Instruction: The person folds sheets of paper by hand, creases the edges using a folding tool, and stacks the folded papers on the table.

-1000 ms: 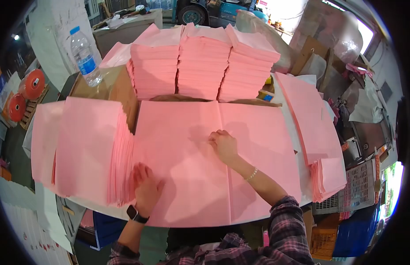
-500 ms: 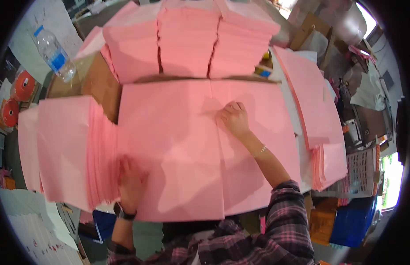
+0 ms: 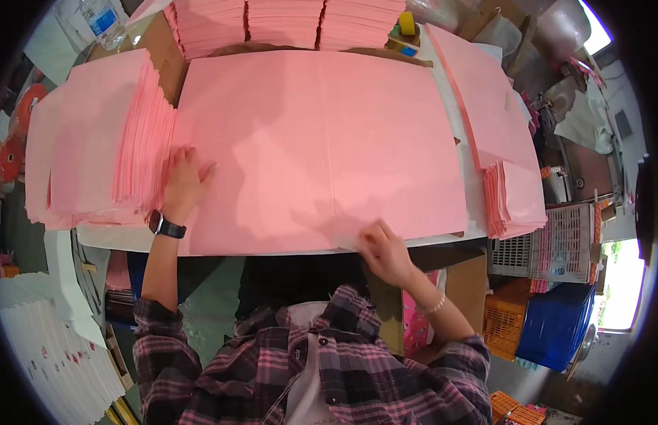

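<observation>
A large pink paper sheet [image 3: 272,142] lies flat before me, with a straight line like a crease running front to back right of its middle. My left hand [image 3: 187,185], a dark watch on its wrist, rests on the sheet's left side with fingers stretched out. Near the front edge, my right hand [image 3: 385,251] is closed with its fingers curled. Something pale and blurred shows by its fingertips; I cannot make out what it is. Just left of my left hand stands a thick stack of folded pink sheets [image 3: 98,134].
More pink stacks [image 3: 283,25] stand along the back. Further pink sheets [image 3: 485,106] and a small folded pile [image 3: 516,198] lie at the right. A water bottle [image 3: 102,21] is at the back left, yellow tape [image 3: 407,23] at the back right. Crates [image 3: 555,326] sit below right.
My right hand has moved from the sheet's upper middle toward me, down to the front edge. The left hand stays at the left side. The view has tilted downward.
</observation>
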Demonstrator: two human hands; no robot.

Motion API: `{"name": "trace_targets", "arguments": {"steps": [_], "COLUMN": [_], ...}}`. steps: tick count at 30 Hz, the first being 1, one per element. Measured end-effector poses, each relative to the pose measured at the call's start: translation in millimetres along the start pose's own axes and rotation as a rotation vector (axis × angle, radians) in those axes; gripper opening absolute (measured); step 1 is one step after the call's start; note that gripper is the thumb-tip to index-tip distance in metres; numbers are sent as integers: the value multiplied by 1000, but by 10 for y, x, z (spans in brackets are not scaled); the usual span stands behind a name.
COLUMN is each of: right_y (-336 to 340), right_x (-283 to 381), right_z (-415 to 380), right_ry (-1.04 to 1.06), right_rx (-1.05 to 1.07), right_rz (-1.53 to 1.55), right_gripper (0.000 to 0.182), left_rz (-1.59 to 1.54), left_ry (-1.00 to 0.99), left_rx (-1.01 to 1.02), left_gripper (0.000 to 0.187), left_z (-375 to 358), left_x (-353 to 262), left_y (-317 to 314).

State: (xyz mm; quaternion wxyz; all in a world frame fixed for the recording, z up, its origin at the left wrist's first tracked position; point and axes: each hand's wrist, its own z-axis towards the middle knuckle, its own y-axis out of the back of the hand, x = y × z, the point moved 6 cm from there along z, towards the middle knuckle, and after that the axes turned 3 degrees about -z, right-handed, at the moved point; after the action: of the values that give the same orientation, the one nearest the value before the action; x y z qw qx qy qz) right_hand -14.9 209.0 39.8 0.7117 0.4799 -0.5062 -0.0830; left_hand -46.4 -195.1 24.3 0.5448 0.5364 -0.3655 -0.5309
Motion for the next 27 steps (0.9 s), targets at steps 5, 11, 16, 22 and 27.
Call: {"name": "trace_targets", "arguments": {"steps": [5,11,16,22,27], "right_y": [-163,-215,-167,315,842], "right_x": [215,139,122,493,166], "right_z": [366,440,423,49,79], "right_ry": [237,265,323,337,-64], "right_rx": [127,118,148,438,472], "right_rz": [-263,-162,-108,106,704], "right_gripper": [48,38,26,31,11], "left_rz": [11,30,1,-194,-657], "left_ry": [28,-2,51,-736,-870], "left_rx": [31,25,94,335,573], "left_gripper": [61,62,64,68,54], "left_z": [29,29,-20,-690,-794], "left_x": [20,67,48,-700,-771], "left_y": [-19,-71,-58,132,47]}}
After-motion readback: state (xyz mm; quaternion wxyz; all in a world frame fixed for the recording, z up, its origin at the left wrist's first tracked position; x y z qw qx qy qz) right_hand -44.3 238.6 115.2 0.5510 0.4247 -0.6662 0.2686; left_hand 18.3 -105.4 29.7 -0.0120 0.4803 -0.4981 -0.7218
